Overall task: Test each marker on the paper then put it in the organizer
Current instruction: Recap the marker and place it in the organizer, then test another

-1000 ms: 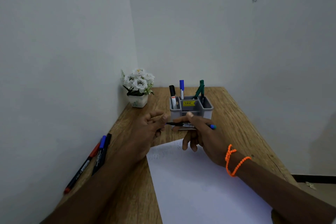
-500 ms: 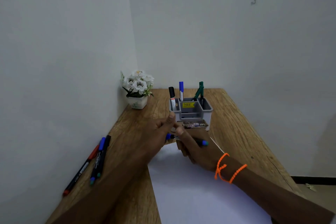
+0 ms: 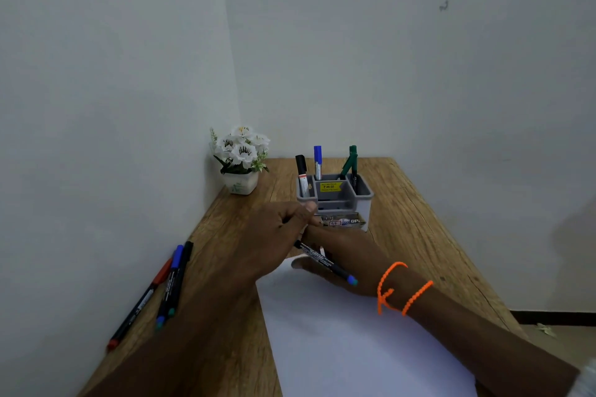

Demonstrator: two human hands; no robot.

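My right hand (image 3: 348,255) rests on the top edge of the white paper (image 3: 354,348) and grips a black marker (image 3: 324,262) with a blue end, which lies slanted across the fingers. My left hand (image 3: 274,235) is just left of it, with thumb and fingers pinched together over the marker's front end; the blue cap seen there a moment ago is hidden inside them. The grey organizer (image 3: 366,193) stands just behind both hands and holds a black marker (image 3: 301,171), a blue marker (image 3: 317,158) and green markers (image 3: 351,161).
Three loose markers lie by the left wall: red (image 3: 145,296), blue (image 3: 172,280) and black (image 3: 184,264). A white flower pot (image 3: 242,159) sits in the back left corner of the wooden table (image 3: 419,235). Walls close the left and back sides.
Both hands dropped from in front of the organizer to the paper's top edge. The marker swung from level to slanted, and its blue front cap came away into my left fingers.
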